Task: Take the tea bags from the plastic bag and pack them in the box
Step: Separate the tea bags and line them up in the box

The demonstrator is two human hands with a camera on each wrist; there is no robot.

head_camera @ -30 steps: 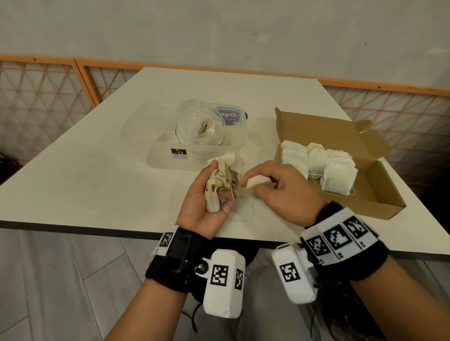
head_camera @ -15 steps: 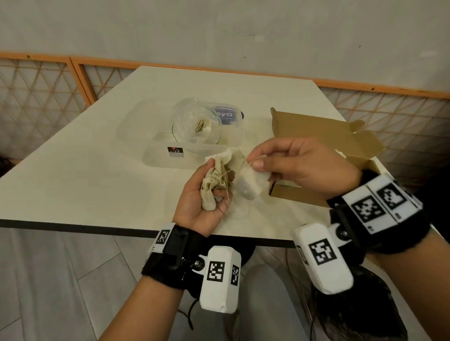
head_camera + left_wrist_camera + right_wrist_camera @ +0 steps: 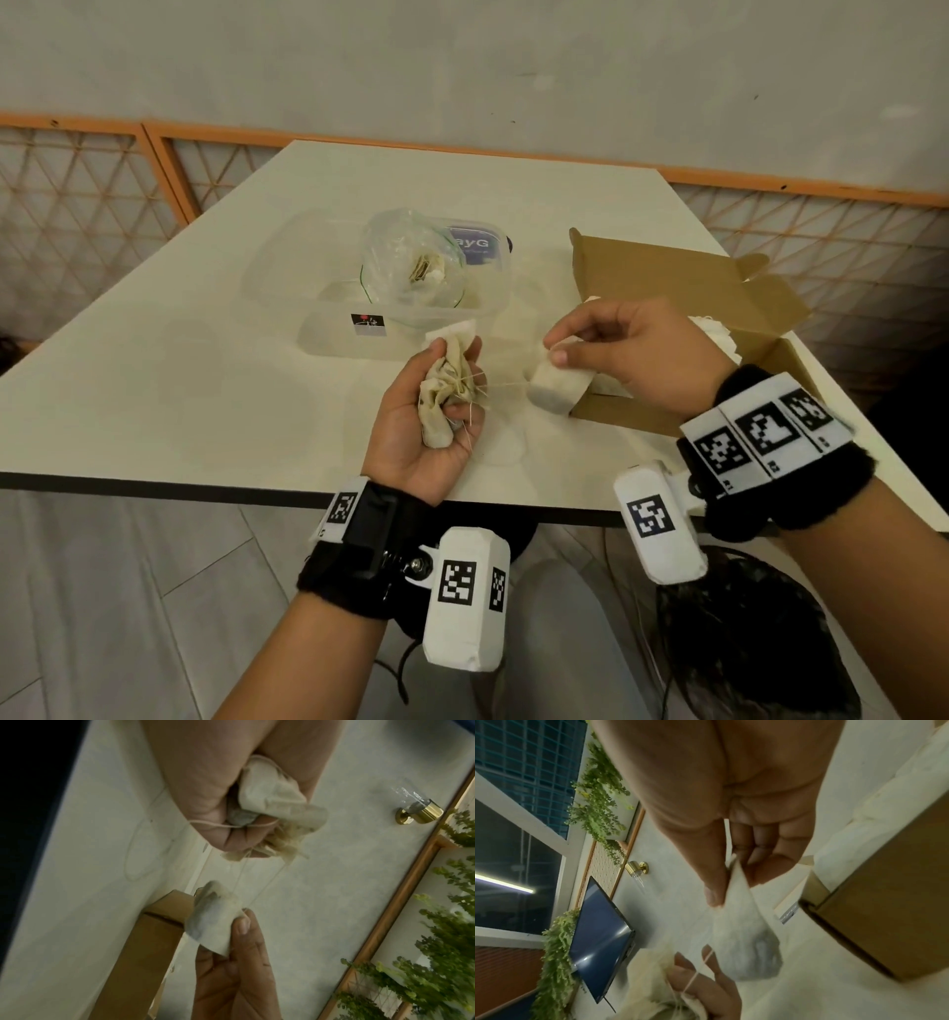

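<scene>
Currently the right hand point(image 3: 637, 354) pinches a single tea bag point(image 3: 557, 385) at centre frame, just beside the box point(image 3: 667, 267); its string point(image 3: 506, 384) runs taut to the bundle of tea bags point(image 3: 447, 395) clenched in the left hand point(image 3: 426, 421). Draw the string out slowly, holding the bundle firm, so no neighbouring bag drags free; then lower the bag into the box.

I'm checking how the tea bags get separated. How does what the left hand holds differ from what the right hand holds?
The left hand grips a crumpled bunch of tea bags in its curled fingers; the right hand pinches a single tea bag by its top edge. The bunch is creased and tangled with strings; the single bag hangs smooth beside the cardboard box. A taut string joins them. Both are pale tea bags held above the table.
</scene>
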